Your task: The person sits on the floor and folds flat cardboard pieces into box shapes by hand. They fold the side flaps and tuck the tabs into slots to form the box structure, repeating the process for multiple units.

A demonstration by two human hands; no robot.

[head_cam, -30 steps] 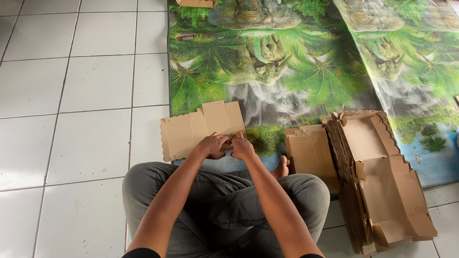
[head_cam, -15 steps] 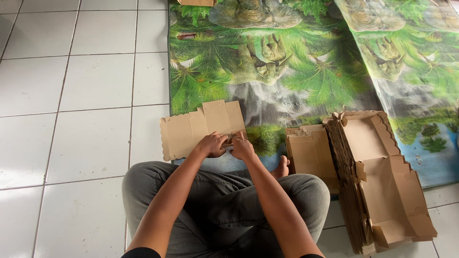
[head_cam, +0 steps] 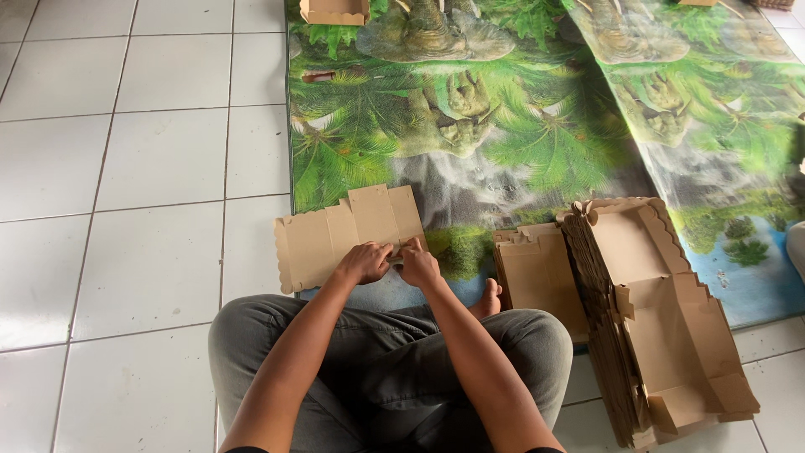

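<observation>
Head view, looking down at a person seated cross-legged on a white tiled floor [head_cam: 142, 252], grey trousers filling the bottom centre of the frame. Both bare forearms reach forward and meet at the middle of the frame. The left hand [head_cam: 362, 262] and the right hand [head_cam: 418, 264] touch side by side, and the fingers of each are curled together and pinched onto the lower edge of a flat brown cardboard box blank [head_cam: 348, 233]. That blank lies flat just above the knees, left of centre, with a scalloped left edge and folded creases running across it; its left part rests on the tiles and its right part overlaps a printed mat [head_cam: 503, 134] showing green palm fronds and grey rock. To the lower right, a thick stack of similar unfolded cardboard blanks [head_cam: 662, 319] lies partly on the mat and partly on the tiles, its top sheet opened out with flaps showing. A bare foot [head_cam: 489, 298] peeks out between the knee and that stack. At the top edge, left of centre, a small assembled cardboard tray [head_cam: 334, 11] sits on the mat.
</observation>
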